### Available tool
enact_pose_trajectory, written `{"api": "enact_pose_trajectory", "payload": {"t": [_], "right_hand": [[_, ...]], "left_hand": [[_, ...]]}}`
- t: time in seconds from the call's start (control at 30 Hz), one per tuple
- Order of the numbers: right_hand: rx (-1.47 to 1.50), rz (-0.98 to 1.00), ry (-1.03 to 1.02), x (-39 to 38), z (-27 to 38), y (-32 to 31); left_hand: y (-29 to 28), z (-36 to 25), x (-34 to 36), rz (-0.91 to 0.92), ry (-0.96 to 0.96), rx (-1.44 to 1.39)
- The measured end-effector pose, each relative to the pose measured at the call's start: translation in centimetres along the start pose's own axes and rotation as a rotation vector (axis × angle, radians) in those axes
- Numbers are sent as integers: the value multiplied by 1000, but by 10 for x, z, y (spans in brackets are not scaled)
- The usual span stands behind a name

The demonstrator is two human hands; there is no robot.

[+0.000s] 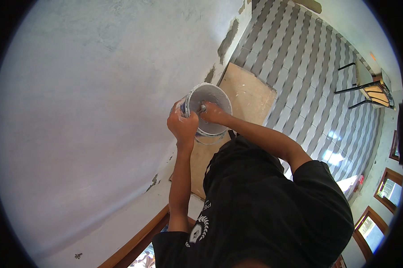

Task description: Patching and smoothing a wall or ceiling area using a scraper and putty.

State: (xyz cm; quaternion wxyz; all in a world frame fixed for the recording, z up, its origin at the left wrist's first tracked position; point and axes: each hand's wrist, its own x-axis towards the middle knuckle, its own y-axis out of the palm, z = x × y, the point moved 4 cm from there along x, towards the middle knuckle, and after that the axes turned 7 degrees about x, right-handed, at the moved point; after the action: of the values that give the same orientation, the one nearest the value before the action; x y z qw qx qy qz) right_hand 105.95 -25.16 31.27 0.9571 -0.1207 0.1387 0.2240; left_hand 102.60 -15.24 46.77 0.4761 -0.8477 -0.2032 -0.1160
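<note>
A round white bucket [216, 94] smeared with pale paste is in front of my body, beside the wall. My left hand [182, 124] is closed on the left side of its rim, with whitish smears on the fingers. Inside the bucket, my right hand [213, 113] grips a tool with a rounded grey handle end [203, 108]. The tool's lower part is hidden in the bucket, so its kind does not show. A thin wire handle [209, 143] hangs down at the bucket's near side.
A pale, patchy plastered wall [90, 89] fills the left. A tan board [250, 91] lies on the grey-and-white tiled floor [295, 76]. At the far right is a chair [374, 93] with black legs. Wooden-framed windows [371, 225] line the right wall.
</note>
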Motion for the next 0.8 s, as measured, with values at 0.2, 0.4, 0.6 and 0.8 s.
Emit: {"api": "enact_pose_trajectory", "payload": {"t": [0.2,0.4,0.6,0.8], "right_hand": [[-16,-5,-48,4,-1,3],[327,34,75,6,-2,-9],[760,226,151,-34,75,-70],[875,191,23,-51,124,-111]], "left_hand": [[9,2,-7,-76,38,-54],[1,7,-6,-17,-129,50],[-15,43,8,-77,-286,75],[-34,52,23,-179,-349,-80]]}}
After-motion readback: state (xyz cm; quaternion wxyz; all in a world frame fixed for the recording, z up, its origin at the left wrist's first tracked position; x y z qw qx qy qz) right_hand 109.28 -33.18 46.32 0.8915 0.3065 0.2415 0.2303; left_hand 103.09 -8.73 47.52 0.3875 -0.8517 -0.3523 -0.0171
